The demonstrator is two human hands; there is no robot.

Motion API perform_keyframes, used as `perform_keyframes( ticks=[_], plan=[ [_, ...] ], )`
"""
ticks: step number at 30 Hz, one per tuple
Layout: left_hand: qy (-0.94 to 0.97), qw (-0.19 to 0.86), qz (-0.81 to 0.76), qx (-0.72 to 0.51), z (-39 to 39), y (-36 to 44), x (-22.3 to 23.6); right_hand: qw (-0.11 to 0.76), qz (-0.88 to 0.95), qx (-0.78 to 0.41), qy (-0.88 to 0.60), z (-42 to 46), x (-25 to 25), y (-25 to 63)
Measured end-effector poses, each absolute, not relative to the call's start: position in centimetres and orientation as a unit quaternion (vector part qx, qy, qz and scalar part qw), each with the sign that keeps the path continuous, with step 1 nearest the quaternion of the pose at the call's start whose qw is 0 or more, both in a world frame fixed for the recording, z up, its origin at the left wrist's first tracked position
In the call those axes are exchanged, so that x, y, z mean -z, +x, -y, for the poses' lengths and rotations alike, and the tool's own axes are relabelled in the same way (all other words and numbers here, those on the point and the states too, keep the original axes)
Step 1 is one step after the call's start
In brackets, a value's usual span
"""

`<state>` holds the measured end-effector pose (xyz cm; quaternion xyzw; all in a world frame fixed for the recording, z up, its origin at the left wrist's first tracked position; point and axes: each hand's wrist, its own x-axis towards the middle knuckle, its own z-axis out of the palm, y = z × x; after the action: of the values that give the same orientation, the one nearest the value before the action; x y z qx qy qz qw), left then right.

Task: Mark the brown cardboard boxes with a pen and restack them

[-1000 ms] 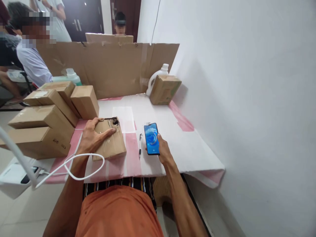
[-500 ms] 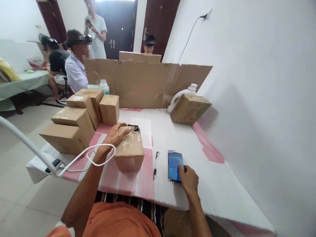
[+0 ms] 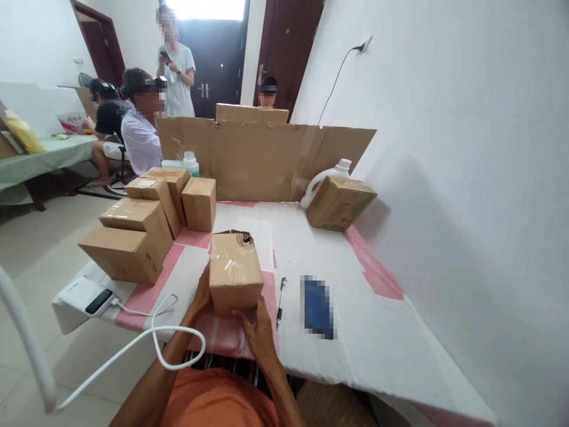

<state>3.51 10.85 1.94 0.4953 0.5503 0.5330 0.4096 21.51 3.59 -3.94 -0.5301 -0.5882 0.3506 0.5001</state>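
Observation:
Between my two hands is a taped cardboard box [image 3: 235, 267] with a torn dark hole near its far right top corner. My left hand [image 3: 204, 290] presses against the box's left side, its fingers mostly hidden behind it. My right hand [image 3: 255, 320] grips the near right lower corner, with the thumb on the front face. Just right of the box a pen [image 3: 281, 302] lies on the table. Farther right lies a blue-screened phone [image 3: 317, 308], partly blurred out, with no hand on it.
Several cardboard boxes [image 3: 120, 249] stand at the table's left. A white power bank [image 3: 82, 296] with a looping white cable [image 3: 133, 344] sits at the left edge. At the back are a cardboard panel [image 3: 262, 160], a white jug [image 3: 340, 168] and a tilted box [image 3: 340, 204]. Other people are beyond.
My right hand has left the phone and moved left onto the box. My left hand has slid from the box's top to its left side.

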Motion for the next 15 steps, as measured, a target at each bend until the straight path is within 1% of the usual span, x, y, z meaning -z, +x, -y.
perform_keyframes(
  ticks=[2, 4, 6, 10, 13, 15],
  plan=[
    [0.509, 0.41, -0.561, -0.508, -8.9, 3.0, -1.3, 0.493, 0.558, -0.394, -0.539, -2.8, 2.7, 22.0],
    [0.52, 0.414, -0.571, -0.482, -7.2, 2.2, -1.4, 0.477, 0.544, -0.421, -0.547, -2.3, 0.4, 23.2],
    [0.535, 0.399, -0.592, -0.453, -5.7, 1.4, -2.4, 0.469, 0.527, -0.446, -0.551, -2.2, -2.6, 24.3],
    [0.59, 0.322, -0.606, -0.425, -3.6, 0.1, -5.9, 0.455, 0.49, -0.489, -0.561, -2.8, -7.6, 25.2],
    [0.619, 0.284, -0.578, -0.449, -3.2, -0.1, -8.2, 0.443, 0.451, -0.579, -0.515, -3.4, -8.9, 25.2],
    [0.614, 0.276, -0.582, -0.457, -3.8, 0.2, -8.9, 0.454, 0.422, -0.619, -0.482, -3.7, -8.8, 25.2]
  ],
)
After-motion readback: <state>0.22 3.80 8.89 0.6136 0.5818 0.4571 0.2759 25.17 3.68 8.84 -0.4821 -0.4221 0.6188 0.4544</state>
